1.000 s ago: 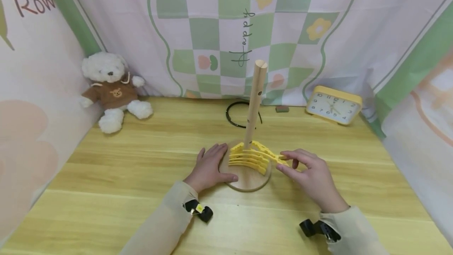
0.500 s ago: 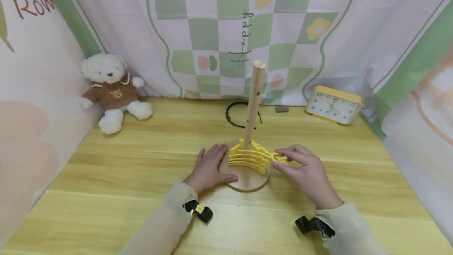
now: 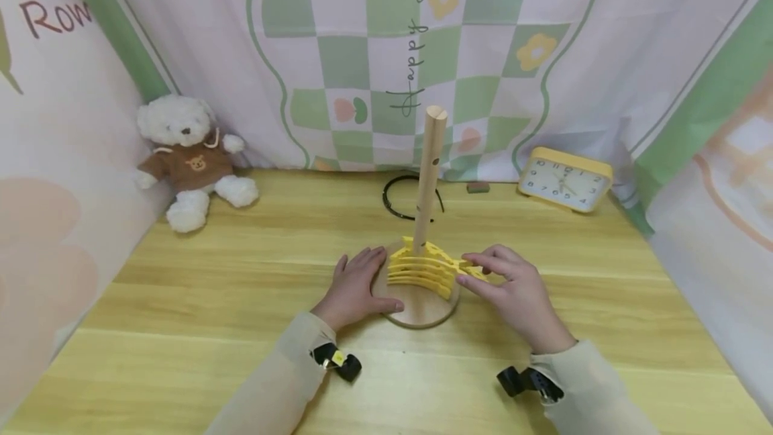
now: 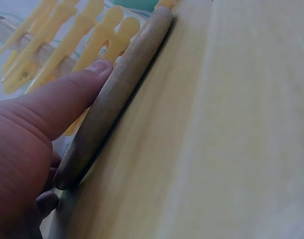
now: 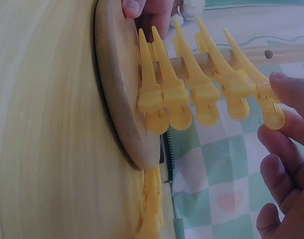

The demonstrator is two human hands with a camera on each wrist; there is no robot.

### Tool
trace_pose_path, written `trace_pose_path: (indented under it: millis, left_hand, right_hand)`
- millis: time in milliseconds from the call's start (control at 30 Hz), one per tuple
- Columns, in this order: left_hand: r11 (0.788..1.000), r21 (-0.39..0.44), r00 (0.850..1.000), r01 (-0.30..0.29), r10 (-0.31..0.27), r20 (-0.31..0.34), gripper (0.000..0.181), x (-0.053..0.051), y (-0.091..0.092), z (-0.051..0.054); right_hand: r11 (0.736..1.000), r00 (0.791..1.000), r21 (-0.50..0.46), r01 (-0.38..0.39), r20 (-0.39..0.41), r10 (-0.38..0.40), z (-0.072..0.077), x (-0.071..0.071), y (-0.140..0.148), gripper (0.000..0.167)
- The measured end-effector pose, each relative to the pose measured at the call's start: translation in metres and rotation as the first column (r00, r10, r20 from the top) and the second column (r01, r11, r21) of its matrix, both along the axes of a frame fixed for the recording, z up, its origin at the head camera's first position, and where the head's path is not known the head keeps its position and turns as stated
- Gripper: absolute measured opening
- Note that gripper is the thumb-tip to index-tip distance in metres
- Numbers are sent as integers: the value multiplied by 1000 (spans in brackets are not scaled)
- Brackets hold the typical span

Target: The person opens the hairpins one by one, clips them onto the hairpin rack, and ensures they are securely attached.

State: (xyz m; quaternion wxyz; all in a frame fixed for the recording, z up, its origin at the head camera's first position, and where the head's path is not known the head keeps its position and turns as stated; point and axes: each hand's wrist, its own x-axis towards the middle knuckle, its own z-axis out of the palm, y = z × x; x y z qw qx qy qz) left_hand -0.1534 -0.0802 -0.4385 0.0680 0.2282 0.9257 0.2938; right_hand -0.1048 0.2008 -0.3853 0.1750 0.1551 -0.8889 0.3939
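Note:
An upright wooden post [image 3: 430, 166] rises from a round wooden base [image 3: 417, 314] on the table. Several yellow hair clips [image 5: 191, 84] are stacked along the post's lower part, their long halves passing in front of it and behind it. My right hand [image 3: 513, 294] pinches the handle end of the topmost clip [image 5: 266, 94] between thumb and index finger, and that clip reaches across the post. Its other fingers curl loosely below. My left hand [image 3: 353, 287] rests on the base's left side. In the left wrist view, its thumb [image 4: 82, 84] lies over the rim.
A white teddy bear [image 3: 190, 160] in a brown top sits at the back left. Behind the post lies a thin black hoop [image 3: 389, 201]. A small dark block [image 3: 478, 188] and a yellow clock [image 3: 565, 180] stand toward the back right, before a checked curtain [image 3: 344, 59].
The right hand has moved left, carrying its pinched clip further across the post. My left hand keeps its place on the base.

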Motion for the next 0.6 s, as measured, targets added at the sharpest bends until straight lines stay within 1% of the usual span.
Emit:
trace_pose_path:
  millis: [200, 433, 600]
  left_hand:
    - [1000, -2, 1000, -3, 3, 0, 107, 0, 0, -2]
    - [1000, 3, 1000, -6, 6, -3, 107, -1, 0, -1]
    - [1000, 6, 1000, -6, 6, -4, 107, -1, 0, -2]
  right_hand:
    - [1000, 1000, -3, -15, 18, 15, -1, -3, -5, 28]
    - [999, 999, -5, -39, 23, 39, -2, -6, -13, 29]
    - [999, 998, -8, -35, 46, 35, -1, -7, -15, 33]
